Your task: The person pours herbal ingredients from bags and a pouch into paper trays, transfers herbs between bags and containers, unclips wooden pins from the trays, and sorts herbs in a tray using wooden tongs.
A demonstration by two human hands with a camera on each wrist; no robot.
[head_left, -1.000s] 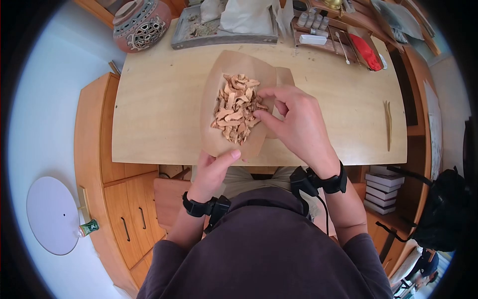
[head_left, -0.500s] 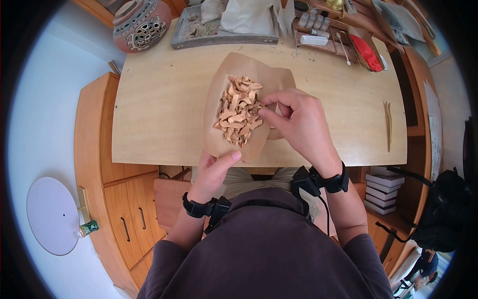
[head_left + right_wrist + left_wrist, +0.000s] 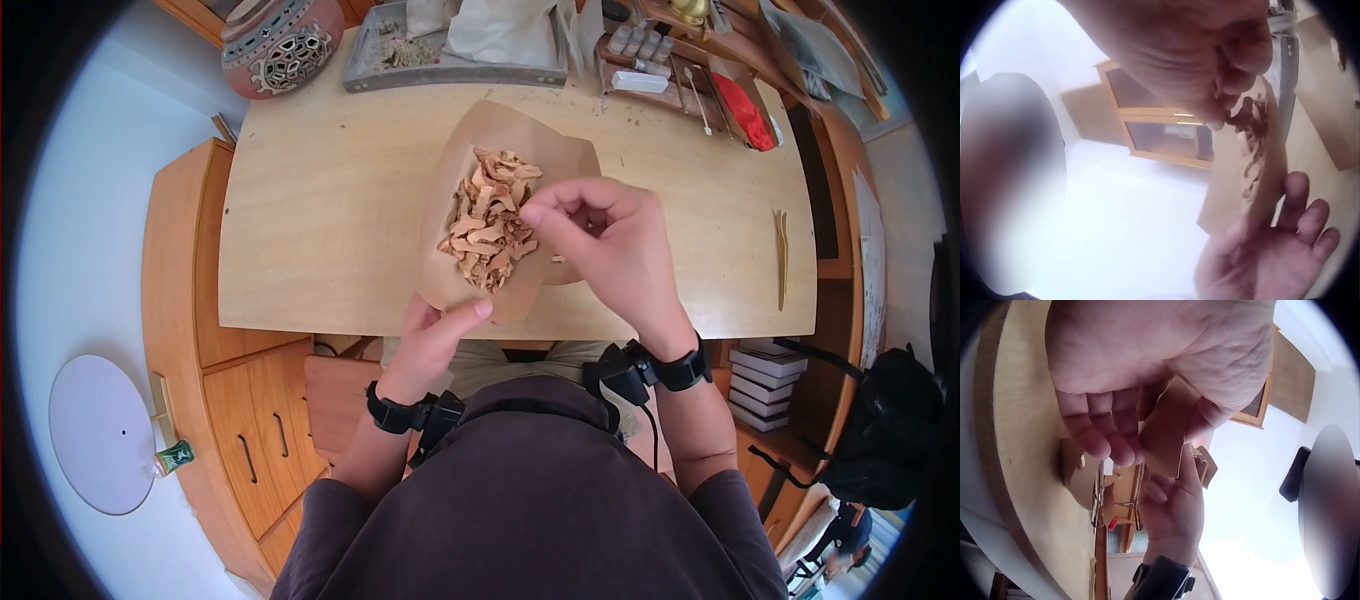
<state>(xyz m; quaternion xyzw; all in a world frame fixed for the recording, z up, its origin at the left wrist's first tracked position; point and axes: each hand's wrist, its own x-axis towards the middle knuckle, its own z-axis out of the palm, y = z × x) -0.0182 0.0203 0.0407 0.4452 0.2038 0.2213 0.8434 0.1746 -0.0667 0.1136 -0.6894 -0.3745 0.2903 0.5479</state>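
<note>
Head view: left hand [image 3: 437, 338] clamps brown paper [image 3: 446, 278]; I'd level it under right hand [image 3: 628, 245], fingers curled near dried slices [image 3: 487, 234], pinch contents unclear.

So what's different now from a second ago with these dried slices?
The right hand has brought its thumb and index finger closer together by the right side of the slices; whether they grip one, I can't tell. The left hand and the brown paper it holds have shifted slightly rightward. That grip is unchanged; the tongs still lie near the right edge of the desk.
</note>
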